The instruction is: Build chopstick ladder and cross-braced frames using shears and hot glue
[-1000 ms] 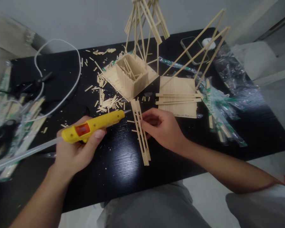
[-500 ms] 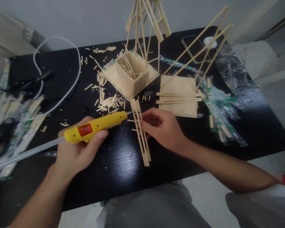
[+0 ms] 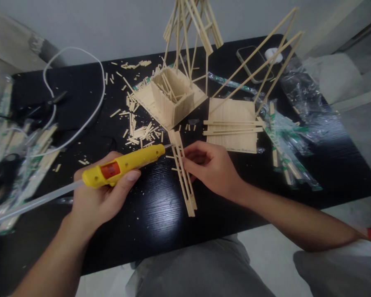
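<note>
My left hand (image 3: pixel 103 198) is wrapped round a yellow hot glue gun (image 3: pixel 126 165), and a long translucent glue stick (image 3: pixel 34 204) sticks out of its back end. The gun's metal nozzle (image 3: pixel 169 145) points at the upper part of a narrow frame of wooden sticks (image 3: pixel 183 177). That frame lies lengthwise on the black table, with short cross sticks poking out on its left. My right hand (image 3: pixel 213 167) pinches the frame's right side between thumb and fingers; some fingertips are hidden behind the sticks.
A square stick box (image 3: pixel 173 97) on a flat base stands at the back, beside a tall stick structure (image 3: pixel 200 24). Right of it lies a stick panel (image 3: pixel 231 111) with upright sticks. Cut pieces (image 3: pixel 142 133), wrapped sticks (image 3: pixel 289 152), a phone (image 3: pixel 255 64) and a white cable (image 3: pixel 102 90) surround the work.
The glue gun has shifted very slightly left and up along the frame. My right hand stays in nearly the same place on the sticks.
</note>
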Demonstrator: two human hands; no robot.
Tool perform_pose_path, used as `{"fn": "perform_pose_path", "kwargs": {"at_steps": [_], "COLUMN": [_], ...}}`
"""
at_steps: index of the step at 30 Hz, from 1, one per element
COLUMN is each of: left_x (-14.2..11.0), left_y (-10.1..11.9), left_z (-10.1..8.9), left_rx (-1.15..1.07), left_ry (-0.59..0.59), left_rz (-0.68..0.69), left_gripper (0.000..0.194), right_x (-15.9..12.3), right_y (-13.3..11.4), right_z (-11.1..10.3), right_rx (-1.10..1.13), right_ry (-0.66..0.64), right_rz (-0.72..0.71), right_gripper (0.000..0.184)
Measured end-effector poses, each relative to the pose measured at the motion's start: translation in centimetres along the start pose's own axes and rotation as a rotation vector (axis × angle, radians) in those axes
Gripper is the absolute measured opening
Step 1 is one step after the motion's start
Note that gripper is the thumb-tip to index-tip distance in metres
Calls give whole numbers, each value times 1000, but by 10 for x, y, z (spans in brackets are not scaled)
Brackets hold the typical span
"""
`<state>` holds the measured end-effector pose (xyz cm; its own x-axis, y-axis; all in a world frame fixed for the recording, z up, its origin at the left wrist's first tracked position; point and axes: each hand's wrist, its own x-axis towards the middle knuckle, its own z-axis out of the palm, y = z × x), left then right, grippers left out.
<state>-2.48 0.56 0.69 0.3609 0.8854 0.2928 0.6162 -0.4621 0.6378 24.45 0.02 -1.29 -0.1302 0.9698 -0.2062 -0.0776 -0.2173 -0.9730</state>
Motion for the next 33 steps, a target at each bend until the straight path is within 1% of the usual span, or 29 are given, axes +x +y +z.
{"fn": "perform_pose_path", "kwargs": {"at_steps": [8,15,25,29,33], "left_x": [-3,-1,-3,-4,-6], "left_y": [1,5,3,0,-2], "left_z": [1,-1,-1,-1,0], "left_rx": [-24,12,49,6,-13], "left_ry": [-20,-28,-25,-8,-20], "left_rz": [-59,-12,-53,-66,-62], "left_gripper": [15,15,14,13,11], "right_x": [0,0,0,0,0], "right_y": [1,0,-1,-1,-1], "right_z": [0,0,-1,0,0], "right_rx": [-28,2,30,22,16], "right_ry": [3,-2,-8,-9,-16], "right_rz": [-6,9,29,38,37], "right_gripper": [24,25,26,28,28]}}
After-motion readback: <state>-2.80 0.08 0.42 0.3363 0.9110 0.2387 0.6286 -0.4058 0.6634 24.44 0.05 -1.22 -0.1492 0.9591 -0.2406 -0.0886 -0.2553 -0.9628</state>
